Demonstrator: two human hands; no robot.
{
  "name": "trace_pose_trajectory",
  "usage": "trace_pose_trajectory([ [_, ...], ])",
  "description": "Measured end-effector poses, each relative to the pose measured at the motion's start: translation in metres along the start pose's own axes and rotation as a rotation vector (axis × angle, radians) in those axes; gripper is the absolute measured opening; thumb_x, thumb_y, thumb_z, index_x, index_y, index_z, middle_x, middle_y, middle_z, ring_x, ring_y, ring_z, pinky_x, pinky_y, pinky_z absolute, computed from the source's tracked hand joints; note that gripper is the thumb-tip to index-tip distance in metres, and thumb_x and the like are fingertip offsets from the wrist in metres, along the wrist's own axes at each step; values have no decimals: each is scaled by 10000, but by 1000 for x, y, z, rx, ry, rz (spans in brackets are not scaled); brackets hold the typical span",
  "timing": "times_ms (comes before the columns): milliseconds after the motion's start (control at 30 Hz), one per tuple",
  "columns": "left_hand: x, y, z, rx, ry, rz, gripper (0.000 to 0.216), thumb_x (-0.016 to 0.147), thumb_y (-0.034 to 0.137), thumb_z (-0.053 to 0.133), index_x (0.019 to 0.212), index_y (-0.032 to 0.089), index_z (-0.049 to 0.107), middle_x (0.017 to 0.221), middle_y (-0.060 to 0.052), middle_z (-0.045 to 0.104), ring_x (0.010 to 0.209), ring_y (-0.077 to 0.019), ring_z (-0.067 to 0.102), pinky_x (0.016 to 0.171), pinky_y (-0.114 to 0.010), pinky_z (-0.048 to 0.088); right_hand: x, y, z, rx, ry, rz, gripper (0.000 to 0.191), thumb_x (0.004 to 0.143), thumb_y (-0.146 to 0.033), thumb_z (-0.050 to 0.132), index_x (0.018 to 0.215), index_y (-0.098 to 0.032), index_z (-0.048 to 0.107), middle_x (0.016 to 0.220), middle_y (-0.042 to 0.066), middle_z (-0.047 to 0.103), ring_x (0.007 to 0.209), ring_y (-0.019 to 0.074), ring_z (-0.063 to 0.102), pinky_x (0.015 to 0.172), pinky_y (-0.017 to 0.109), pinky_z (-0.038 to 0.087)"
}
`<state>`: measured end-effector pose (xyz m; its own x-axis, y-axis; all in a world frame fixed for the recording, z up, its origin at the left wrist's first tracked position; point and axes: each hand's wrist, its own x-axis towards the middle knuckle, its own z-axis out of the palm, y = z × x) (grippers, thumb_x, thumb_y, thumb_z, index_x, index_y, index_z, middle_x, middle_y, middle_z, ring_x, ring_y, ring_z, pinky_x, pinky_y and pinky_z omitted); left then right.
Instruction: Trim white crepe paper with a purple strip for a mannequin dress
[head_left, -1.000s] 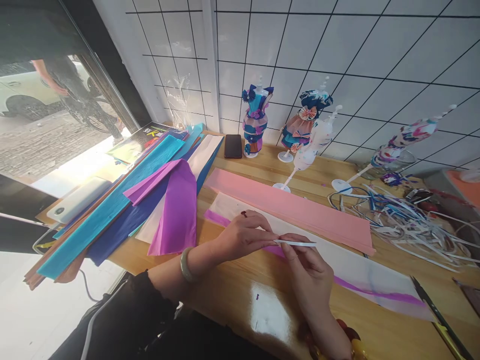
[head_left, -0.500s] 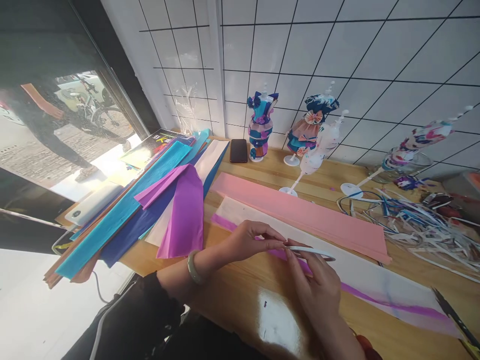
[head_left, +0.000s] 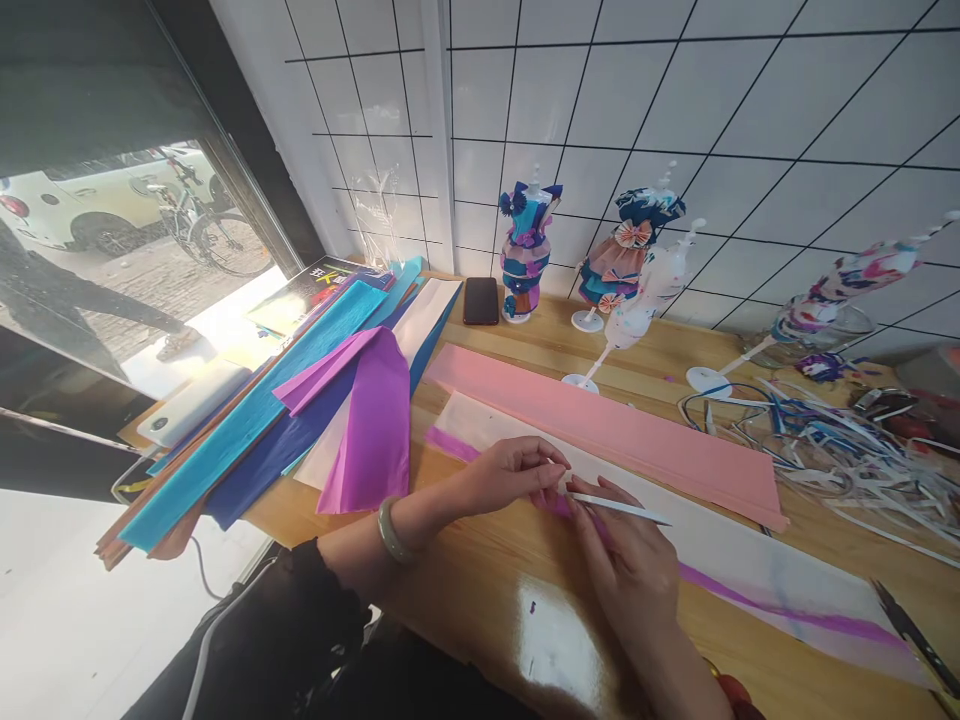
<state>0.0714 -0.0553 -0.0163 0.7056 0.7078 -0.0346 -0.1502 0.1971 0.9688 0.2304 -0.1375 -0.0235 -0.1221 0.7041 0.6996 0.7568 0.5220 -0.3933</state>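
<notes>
The right hand (head_left: 636, 568) pinched the strip (head_left: 621, 508), slanted toward lower right. The left hand (head_left: 511, 476) curled just beside its left end, hold unclear.

Single head cam, worn by the person, faced fwd & down across the tabletop (head_left: 465, 590) w/ a wide FOV. Dark sleeve (head_left: 300, 610) came in at btm L, v. close to the lens; left hand (head_left: 510, 475) & right hand (head_left: 637, 565) sat approx. mid-frame, a bit below ctr, seen from above & behind. Dress figures (head_left: 525, 255) stood farther off, nr the tiled wall (head_left: 675, 100), which filled most of the top & upper R, its lines running aslant. Street (head_left: 135, 275) showed upper L, deepest part of the view. Pic was squeezed in ht by a qtr.
</notes>
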Motion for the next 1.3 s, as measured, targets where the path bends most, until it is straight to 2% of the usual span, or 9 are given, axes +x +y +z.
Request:
trace_pose_trajectory([
  [300,1,5,-1,-43,10,15,359,719,399,670,911,124,543,613,34,538,575,-79,549,563,-212,424,-1,3,2,44,22,-9,259,773,-92,589,998,-212,634,941,55,703,892,199,657,915,488,479],
  [467,1,3,-1,84,59,-39,366,767,493,578,819,138,505,558,54,493,509,-69,495,497,-202,408,0,2,1,88,24,29,271,783,-101,577,1023,-218,621,977,57,691,916,202,649,944,526,442],
  [667,-2,4,0,131,-165,-198,474,809,592,442,754,132,537,608,23,534,527,-63,509,511,-197,411,2,0,2,122,5,40,206,797,-128,565,961,-223,647,980,53,692,952,213,638,944,528,441],
  [867,-2,3,-2,83,-136,-194,462,746,596,532,707,136,521,592,28,537,543,-67,508,550,-206,428,-1,0,3,124,16,52,246,792,-127,568,993,-242,649,1019,35,688,944,216,646,976,536,417],
  [933,-1,2,-2,120,-128,-169,455,758,588,522,701,137,522,604,26,535,557,-69,514,569,-209,437,-3,-3,3,134,4,142,229,799,-175,573,1006,-236,651,1044,46,681,992,237,627,975,530,419],
  [1000,-2,2,-1,171,-128,-149,433,777,563,516,707,136,530,618,24,532,571,-70,518,579,-209,440,-5,-8,3,199,-22,319,268,803,-241,584,1066,-219,626,1081,75,666,1044,254,599,949,504,447],
  [1133,-4,6,1,292,-160,-133,346,820,473,511,784,135,581,707,-3,581,621,-82,524,589,-207,435,-8,-17,6,536,-17,634,352,827,-278,562,1168,-197,530,1174,122,613,1071,239,583,857,417,527],
  [1200,-5,7,2,367,-165,-128,305,825,424,513,760,137,595,753,-12,609,647,-87,527,596,-202,425,-8,-19,8,609,28,662,265,824,-267,567,1077,-190,553,1163,123,616,1087,239,571,845,409,532],
  [1300,-6,9,1,497,-120,-114,306,817,402,513,678,139,583,705,5,602,633,-84,513,581,-191,393,-8,-14,8,456,33,565,166,820,-270,565,966,-192,566,1072,104,656,1145,249,524,877,442,503],
])
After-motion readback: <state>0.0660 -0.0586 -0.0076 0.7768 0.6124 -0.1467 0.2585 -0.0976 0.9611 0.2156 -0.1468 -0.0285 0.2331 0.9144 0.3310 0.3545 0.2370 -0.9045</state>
